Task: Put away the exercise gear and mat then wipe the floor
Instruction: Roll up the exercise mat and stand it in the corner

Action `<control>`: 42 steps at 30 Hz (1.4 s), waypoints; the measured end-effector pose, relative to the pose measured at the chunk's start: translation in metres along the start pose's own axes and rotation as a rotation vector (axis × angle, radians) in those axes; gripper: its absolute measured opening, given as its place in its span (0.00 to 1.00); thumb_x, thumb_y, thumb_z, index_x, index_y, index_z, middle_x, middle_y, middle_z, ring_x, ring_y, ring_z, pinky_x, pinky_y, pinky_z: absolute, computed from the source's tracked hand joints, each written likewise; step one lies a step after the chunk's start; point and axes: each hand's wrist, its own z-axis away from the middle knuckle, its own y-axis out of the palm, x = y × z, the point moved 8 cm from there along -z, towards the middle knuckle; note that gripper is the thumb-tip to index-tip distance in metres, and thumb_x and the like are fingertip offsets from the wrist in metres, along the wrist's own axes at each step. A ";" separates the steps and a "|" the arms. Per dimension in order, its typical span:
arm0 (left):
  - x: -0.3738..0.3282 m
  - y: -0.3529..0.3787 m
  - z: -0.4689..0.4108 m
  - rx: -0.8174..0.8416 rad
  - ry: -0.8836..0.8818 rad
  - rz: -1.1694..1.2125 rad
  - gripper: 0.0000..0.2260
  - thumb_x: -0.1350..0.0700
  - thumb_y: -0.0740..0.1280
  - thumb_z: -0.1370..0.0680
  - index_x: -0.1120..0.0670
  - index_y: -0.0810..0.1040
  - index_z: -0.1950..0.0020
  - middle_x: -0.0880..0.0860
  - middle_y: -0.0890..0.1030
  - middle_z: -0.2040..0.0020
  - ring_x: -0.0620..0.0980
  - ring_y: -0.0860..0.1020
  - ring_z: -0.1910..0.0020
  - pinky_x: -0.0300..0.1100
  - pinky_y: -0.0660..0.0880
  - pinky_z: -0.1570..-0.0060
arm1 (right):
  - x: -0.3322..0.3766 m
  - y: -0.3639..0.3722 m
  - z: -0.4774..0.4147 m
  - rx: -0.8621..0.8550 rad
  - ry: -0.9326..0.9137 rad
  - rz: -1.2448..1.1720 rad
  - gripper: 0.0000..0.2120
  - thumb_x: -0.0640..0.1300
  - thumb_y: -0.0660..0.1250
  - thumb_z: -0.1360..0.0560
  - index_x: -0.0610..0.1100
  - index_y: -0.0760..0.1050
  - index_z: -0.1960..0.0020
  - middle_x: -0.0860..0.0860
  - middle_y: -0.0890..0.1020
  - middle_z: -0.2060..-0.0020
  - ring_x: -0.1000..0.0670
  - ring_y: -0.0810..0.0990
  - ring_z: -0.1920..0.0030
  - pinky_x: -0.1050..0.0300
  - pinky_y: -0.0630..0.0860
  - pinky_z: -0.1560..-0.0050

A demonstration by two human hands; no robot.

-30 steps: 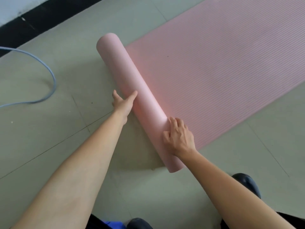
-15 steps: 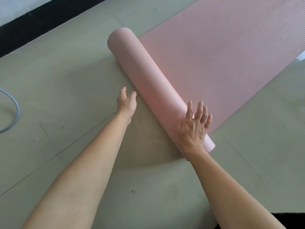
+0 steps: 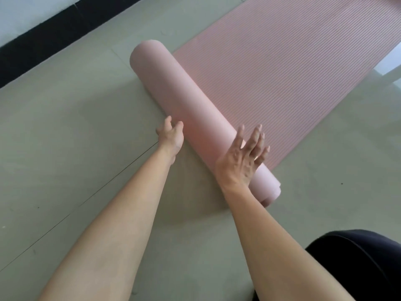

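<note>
A pink exercise mat lies on the floor, partly rolled up. Its smooth roll [image 3: 184,101] runs diagonally across the middle, and the ribbed flat part [image 3: 282,68] stretches away to the upper right. My left hand [image 3: 170,137] rests against the near side of the roll, fingers apart, holding nothing. My right hand [image 3: 243,157] sits on top of the roll near its right end, palm down with fingers spread and lifted.
Grey-green tiled floor [image 3: 76,148] surrounds the mat. A black skirting strip [image 3: 54,38] runs along the wall at the upper left. A white object [image 3: 390,66] shows at the right edge. My dark-clothed knee [image 3: 358,263] is at the lower right.
The roll has travelled further along the mat and grown thicker. Both hands followed it, the right going from pressed flat to fingers lifted. The grey cable has left the view.
</note>
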 end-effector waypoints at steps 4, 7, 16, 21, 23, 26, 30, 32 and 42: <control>-0.016 0.037 0.002 0.115 -0.054 0.154 0.13 0.55 0.55 0.17 0.48 0.73 0.35 0.48 0.76 0.37 0.51 0.73 0.37 0.51 0.71 0.37 | 0.014 0.014 -0.017 0.080 -0.152 -0.015 0.45 0.59 0.64 0.28 0.46 0.46 0.19 0.40 0.42 0.21 0.38 0.40 0.21 0.38 0.33 0.24; -0.050 0.040 -0.007 0.085 0.002 -0.070 0.19 0.57 0.55 0.16 0.55 0.66 0.25 0.55 0.69 0.26 0.52 0.68 0.29 0.50 0.63 0.27 | 0.004 0.027 -0.037 0.212 -0.177 0.098 0.55 0.45 0.71 0.31 0.47 0.33 0.20 0.39 0.37 0.22 0.37 0.36 0.22 0.34 0.36 0.24; -0.124 0.108 -0.023 0.197 0.481 -1.009 0.24 0.51 0.56 0.17 0.46 0.56 0.21 0.59 0.46 0.20 0.60 0.49 0.21 0.54 0.53 0.25 | -0.035 -0.034 -0.125 -0.035 0.140 -0.002 0.44 0.31 0.60 0.30 0.51 0.48 0.20 0.40 0.43 0.21 0.39 0.40 0.21 0.39 0.36 0.24; -0.150 0.176 -0.077 0.251 0.743 -1.309 0.25 0.41 0.50 0.18 0.39 0.48 0.21 0.55 0.38 0.20 0.59 0.38 0.22 0.60 0.49 0.25 | -0.094 -0.034 -0.158 -0.225 0.339 -0.151 0.29 0.50 0.58 0.20 0.48 0.56 0.21 0.42 0.50 0.20 0.43 0.45 0.20 0.41 0.39 0.22; -0.161 0.196 -0.086 0.260 0.747 -1.338 0.25 0.40 0.48 0.18 0.39 0.46 0.21 0.56 0.40 0.20 0.59 0.38 0.22 0.60 0.48 0.25 | -0.136 -0.039 -0.148 -0.292 0.595 -0.280 0.36 0.63 0.57 0.22 0.47 0.54 0.20 0.41 0.49 0.20 0.43 0.46 0.20 0.44 0.42 0.22; -0.180 0.224 -0.083 0.334 0.728 -1.343 0.27 0.39 0.47 0.18 0.41 0.45 0.21 0.57 0.39 0.20 0.60 0.37 0.22 0.62 0.45 0.26 | -0.196 -0.039 -0.117 -0.420 1.205 -0.707 0.41 0.69 0.55 0.24 0.46 0.52 0.19 0.42 0.52 0.20 0.42 0.51 0.21 0.44 0.46 0.23; -0.189 0.231 -0.081 0.416 0.636 -1.346 0.28 0.38 0.48 0.19 0.42 0.45 0.20 0.55 0.37 0.20 0.63 0.36 0.23 0.64 0.44 0.26 | -0.193 -0.028 -0.123 -0.325 1.150 -1.011 0.32 0.65 0.55 0.21 0.52 0.60 0.21 0.47 0.69 0.25 0.44 0.68 0.27 0.48 0.63 0.26; -0.196 0.234 -0.089 0.354 0.671 -1.304 0.29 0.38 0.49 0.19 0.46 0.47 0.20 0.55 0.40 0.20 0.62 0.38 0.22 0.64 0.45 0.26 | -0.192 -0.037 -0.146 -0.333 0.971 -1.068 0.31 0.65 0.56 0.21 0.53 0.62 0.22 0.52 0.70 0.26 0.48 0.68 0.27 0.50 0.63 0.26; -0.206 0.278 -0.100 0.202 0.800 -1.251 0.29 0.39 0.51 0.19 0.50 0.55 0.20 0.59 0.47 0.20 0.59 0.43 0.21 0.62 0.41 0.25 | -0.221 -0.063 -0.186 -0.398 0.718 -0.648 0.42 0.66 0.62 0.25 0.45 0.56 0.20 0.42 0.52 0.20 0.42 0.53 0.21 0.46 0.51 0.24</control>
